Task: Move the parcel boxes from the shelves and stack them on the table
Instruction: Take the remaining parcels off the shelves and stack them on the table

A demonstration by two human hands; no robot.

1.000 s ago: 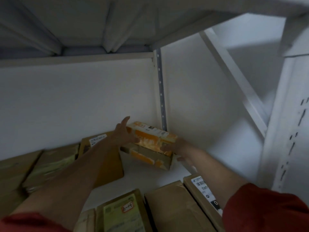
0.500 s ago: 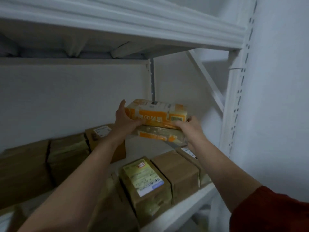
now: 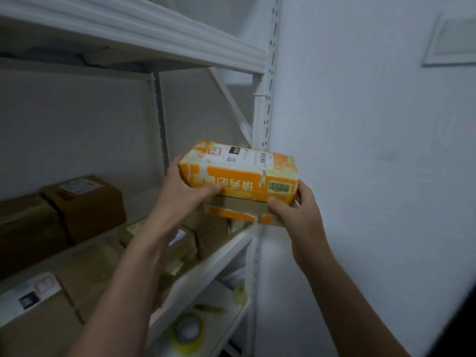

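Observation:
An orange parcel box (image 3: 239, 173) with a white label hangs in the air in front of the shelf's right post. A second, smaller orange and brown box (image 3: 238, 211) sits pressed beneath it. My left hand (image 3: 184, 193) grips the left end of the pair, thumb on the front face. At the right end my right hand (image 3: 293, 210) holds them, fingers curled round the lower corner. Several brown parcel boxes (image 3: 87, 199) remain on the white shelf (image 3: 213, 258) below and to the left.
A white upright post (image 3: 261, 119) with slots and a diagonal brace stand just behind the held boxes. A plain white wall (image 3: 373, 150) fills the right side. On the lower shelf lies a roll of yellow tape (image 3: 186, 329). The shelf above (image 3: 144, 24) overhangs.
Both hands have lifted the two orange boxes off the shelf and drawn them out and to the right, past the shelf's front edge. The view has swung right towards the wall.

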